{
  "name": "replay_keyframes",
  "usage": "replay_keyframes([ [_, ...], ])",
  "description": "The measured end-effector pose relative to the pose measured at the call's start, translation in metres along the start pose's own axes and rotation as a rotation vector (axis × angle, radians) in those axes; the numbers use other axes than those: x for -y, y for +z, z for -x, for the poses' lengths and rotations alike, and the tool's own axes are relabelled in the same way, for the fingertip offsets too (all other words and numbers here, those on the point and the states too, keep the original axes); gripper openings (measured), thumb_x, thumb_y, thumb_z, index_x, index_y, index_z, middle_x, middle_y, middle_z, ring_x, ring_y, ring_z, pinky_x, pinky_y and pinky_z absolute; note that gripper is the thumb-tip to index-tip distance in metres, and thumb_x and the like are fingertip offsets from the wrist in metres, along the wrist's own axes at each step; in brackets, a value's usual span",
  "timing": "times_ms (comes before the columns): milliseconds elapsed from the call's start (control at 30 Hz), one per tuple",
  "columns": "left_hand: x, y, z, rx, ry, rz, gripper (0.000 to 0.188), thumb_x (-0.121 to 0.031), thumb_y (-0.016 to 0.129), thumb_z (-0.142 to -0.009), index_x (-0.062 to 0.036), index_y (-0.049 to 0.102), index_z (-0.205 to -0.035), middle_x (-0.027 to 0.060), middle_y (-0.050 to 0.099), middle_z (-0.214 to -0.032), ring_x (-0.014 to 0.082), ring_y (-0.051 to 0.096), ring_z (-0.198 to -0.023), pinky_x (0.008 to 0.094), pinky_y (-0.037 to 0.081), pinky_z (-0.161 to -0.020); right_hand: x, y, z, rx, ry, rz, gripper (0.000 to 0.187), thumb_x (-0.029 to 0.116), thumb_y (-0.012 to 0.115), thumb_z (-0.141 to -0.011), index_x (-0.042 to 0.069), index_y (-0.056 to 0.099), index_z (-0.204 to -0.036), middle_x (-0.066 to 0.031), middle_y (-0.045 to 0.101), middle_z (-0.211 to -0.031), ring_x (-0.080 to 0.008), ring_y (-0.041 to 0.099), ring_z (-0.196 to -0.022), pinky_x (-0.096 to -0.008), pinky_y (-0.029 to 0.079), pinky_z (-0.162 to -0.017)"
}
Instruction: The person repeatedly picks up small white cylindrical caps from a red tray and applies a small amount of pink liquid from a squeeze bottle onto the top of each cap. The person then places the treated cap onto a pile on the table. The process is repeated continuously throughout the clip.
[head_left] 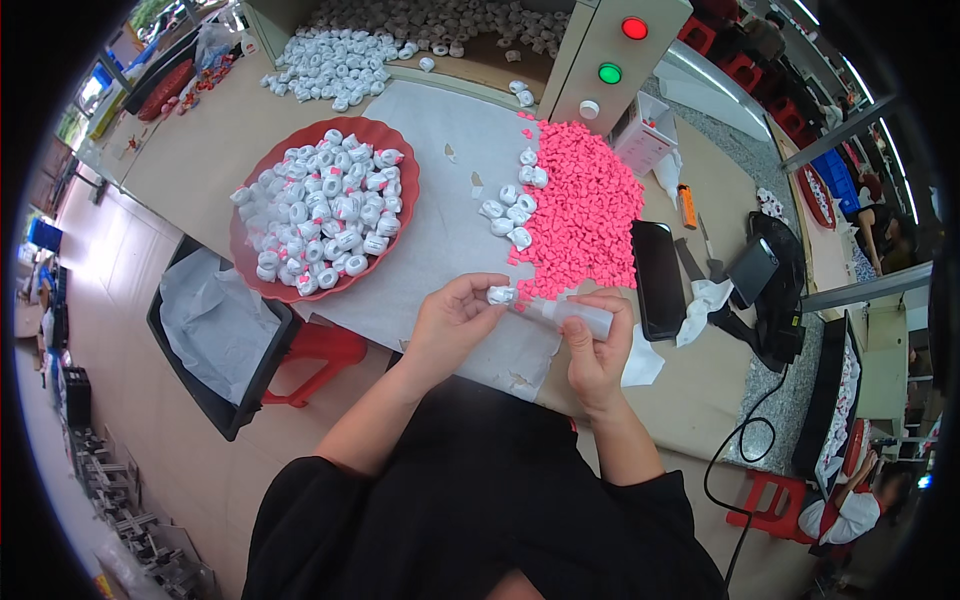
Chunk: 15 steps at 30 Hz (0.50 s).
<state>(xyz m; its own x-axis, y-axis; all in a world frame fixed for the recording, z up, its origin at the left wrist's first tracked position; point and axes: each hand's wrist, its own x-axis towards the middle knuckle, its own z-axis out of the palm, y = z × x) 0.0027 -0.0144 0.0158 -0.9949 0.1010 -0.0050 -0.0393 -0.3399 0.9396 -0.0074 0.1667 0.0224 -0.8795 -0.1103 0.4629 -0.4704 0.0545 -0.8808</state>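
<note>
Between the thumb and fingers of my left hand [447,328] is a small rounded white piece [501,295] with dark marks. My right hand [600,360] is wrapped round a translucent white squeeze bottle [582,318], its narrow tip pointing left toward the piece; whether they touch I cannot tell. Just beyond my hands lies a broad heap of small pink pieces [590,215], with several loose white pieces [519,213] along its left edge. Left of these, a red scalloped basin [412,200] is heaped with white pieces, many showing pink bits.
At the back stands a cabinet with red and green lights [610,73], more white pieces [335,65] before it. A black phone [657,280], an orange lighter [687,206] and a cable [735,435] lie right. A lined black tray [240,400] sits by a red stool [325,350].
</note>
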Motion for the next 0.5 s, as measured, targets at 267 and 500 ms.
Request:
replay_keyframes([
  [267,0.0011,-0.0026,0.0006,0.017,-0.018,-0.045,0.029,0.007,0.053,-0.082,0.0042,0.051,-0.111,0.0047,0.056,-0.098,0.006,0.053,-0.087,0.0186,0.043,-0.075,-0.0006,0.0019,-0.0005,-0.002,-0.02,0.021,0.024,0.009,0.06,-0.082,-0.001,0.044,-0.097,-0.011,0.047,-0.086,-0.0164,0.047,-0.075,-0.0262,0.039,-0.067],
  [500,0.0037,-0.0011,-0.0006,-0.001,0.023,-0.065,0.03,0.007,0.052,-0.082,0.002,0.052,-0.111,-0.0052,0.048,-0.078,-0.0022,0.042,-0.064,0.014,0.034,-0.054,0.0007,0.0023,-0.0019,0.01,-0.043,0.044,0.024,0.009,0.061,-0.081,-0.001,0.044,-0.097,-0.0117,0.049,-0.086,-0.0163,0.048,-0.073,-0.0257,0.039,-0.065],
])
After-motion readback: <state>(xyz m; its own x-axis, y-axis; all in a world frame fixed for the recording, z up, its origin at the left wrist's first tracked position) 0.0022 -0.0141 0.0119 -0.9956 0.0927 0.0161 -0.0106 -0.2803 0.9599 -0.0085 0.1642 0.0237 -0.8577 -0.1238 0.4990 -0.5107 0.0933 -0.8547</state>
